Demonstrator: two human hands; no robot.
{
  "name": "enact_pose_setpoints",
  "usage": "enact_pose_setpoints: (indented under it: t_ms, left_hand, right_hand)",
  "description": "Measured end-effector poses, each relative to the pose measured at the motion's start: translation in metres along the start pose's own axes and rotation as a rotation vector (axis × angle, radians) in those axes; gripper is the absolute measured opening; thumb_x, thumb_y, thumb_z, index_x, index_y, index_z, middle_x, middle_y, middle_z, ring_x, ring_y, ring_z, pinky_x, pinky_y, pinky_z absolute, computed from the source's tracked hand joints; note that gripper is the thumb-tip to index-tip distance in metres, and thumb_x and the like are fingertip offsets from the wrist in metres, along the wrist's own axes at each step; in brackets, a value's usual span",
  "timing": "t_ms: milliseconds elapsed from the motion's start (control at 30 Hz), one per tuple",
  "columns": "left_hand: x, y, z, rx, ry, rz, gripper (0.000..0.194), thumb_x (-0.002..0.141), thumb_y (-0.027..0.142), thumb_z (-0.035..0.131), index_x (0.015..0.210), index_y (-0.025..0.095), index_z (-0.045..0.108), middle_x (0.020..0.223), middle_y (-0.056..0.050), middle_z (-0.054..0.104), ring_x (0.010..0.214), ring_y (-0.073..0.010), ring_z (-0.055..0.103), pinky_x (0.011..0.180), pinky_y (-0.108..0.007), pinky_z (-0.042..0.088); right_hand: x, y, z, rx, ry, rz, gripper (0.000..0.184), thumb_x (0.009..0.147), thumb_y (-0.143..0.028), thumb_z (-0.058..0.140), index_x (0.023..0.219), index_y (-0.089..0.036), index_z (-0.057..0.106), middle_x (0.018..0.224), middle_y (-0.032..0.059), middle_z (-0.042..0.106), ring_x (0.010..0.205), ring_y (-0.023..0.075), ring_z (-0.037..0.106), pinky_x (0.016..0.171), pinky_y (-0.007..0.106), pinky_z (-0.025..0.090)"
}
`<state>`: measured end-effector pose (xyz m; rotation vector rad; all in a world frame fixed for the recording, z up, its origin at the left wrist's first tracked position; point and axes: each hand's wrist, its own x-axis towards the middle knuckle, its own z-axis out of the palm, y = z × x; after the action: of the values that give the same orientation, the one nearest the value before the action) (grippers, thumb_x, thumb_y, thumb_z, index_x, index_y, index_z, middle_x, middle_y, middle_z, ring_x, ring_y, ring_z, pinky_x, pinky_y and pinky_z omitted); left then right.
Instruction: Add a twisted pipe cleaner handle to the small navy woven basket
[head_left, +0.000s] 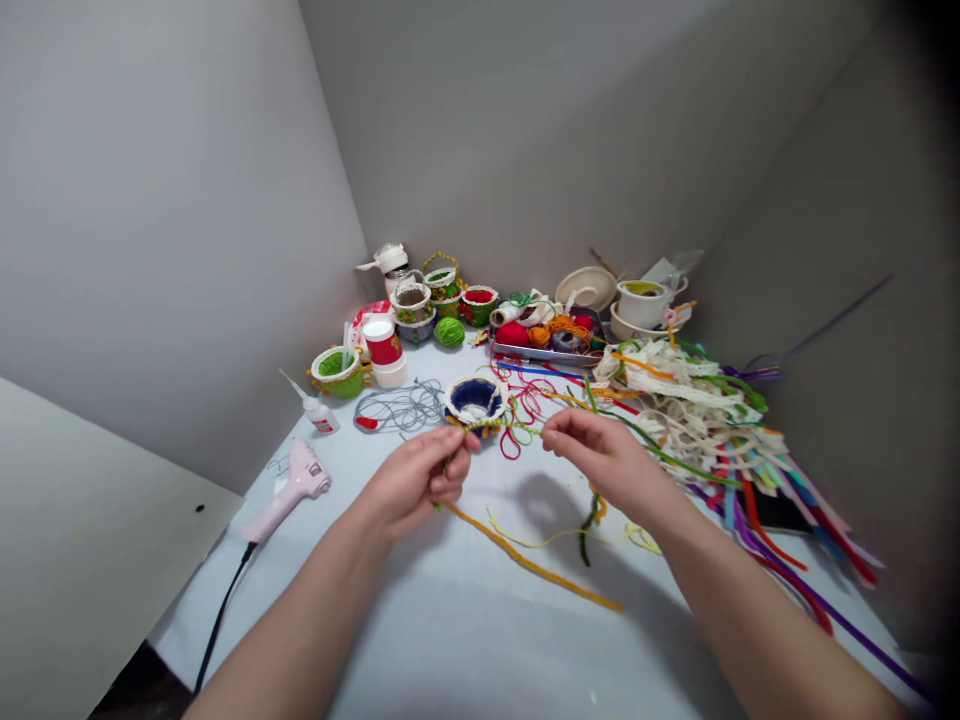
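Observation:
My left hand (424,480) and my right hand (600,455) are raised over the white table (465,640), both pinched on the ends of a short twisted yellow-green cord (504,427) stretched between them. An orange strand (532,565) trails from my left hand down across the table. Green and pale yellow strands (585,530) lie under my right hand. Just behind the cord sits a small blue cup with a white lace rim (475,397).
A pink glue gun (289,490) with a black cable lies at left, beside a glue bottle (319,412) and grey thread (401,405). Decorated cups (420,305), yarn balls in a tray (551,338) and bowls (641,300) stand behind. A heap of ribbons (720,420) fills the right.

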<state>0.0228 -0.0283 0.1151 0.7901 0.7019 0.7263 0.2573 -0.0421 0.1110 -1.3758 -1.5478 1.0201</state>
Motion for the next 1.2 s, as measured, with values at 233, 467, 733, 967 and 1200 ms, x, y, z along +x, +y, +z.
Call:
enact_pose_setpoints:
  t_ms: [233,467,733,967,1200]
  left_hand:
    - [0.061,0.047,-0.001,0.135,0.12,0.308,0.019,0.081,0.031,0.06,0.083,0.013,0.06,0.056,0.006,0.041,0.041,-0.0026,0.026,0.039,-0.016,0.018]
    - [0.094,0.049,-0.014,0.25,0.247,0.398,0.013,0.077,0.021,0.059,0.082,0.011,0.065,0.064,0.001,0.051,0.057,-0.0064,0.047,0.055,-0.018,0.037]
    - [0.108,0.035,-0.023,0.491,0.33,0.459,0.018,0.071,0.024,0.066,0.085,0.014,0.073,0.077,-0.003,0.067,0.068,-0.0127,0.056,0.066,-0.025,0.041]
    - [0.1,0.044,-0.027,0.723,0.36,0.544,0.012,0.074,0.026,0.065,0.079,0.017,0.071,0.076,-0.002,0.066,0.069,-0.014,0.054,0.067,-0.025,0.04]
    - [0.089,0.042,-0.032,1.011,0.364,0.588,0.012,0.079,0.029,0.06,0.087,0.021,0.065,0.069,0.002,0.061,0.062,-0.0131,0.05,0.06,-0.023,0.035]
  right_hand:
    - [0.063,-0.014,0.002,-0.132,-0.117,0.026,0.019,0.075,-0.037,0.058,0.073,-0.018,0.06,0.059,-0.0036,0.05,0.053,0.0101,0.04,0.049,0.023,0.029]
    - [0.101,0.006,0.014,-0.184,-0.099,-0.017,0.015,0.071,-0.029,0.058,0.082,-0.019,0.059,0.061,-0.0037,0.056,0.049,0.0095,0.041,0.046,0.021,0.029]
    - [0.102,0.002,0.017,-0.352,-0.022,-0.098,0.022,0.082,-0.03,0.051,0.067,-0.018,0.061,0.066,0.0014,0.06,0.064,0.0151,0.05,0.06,0.025,0.034]
    - [0.09,-0.012,0.009,-0.491,0.018,-0.207,0.025,0.089,-0.038,0.047,0.085,-0.02,0.064,0.082,0.0049,0.065,0.073,0.0181,0.054,0.064,0.027,0.034]
    - [0.089,-0.012,0.008,-0.289,0.08,-0.177,0.024,0.091,-0.035,0.04,0.078,-0.021,0.054,0.06,-0.0022,0.055,0.056,0.0134,0.047,0.057,0.025,0.035]
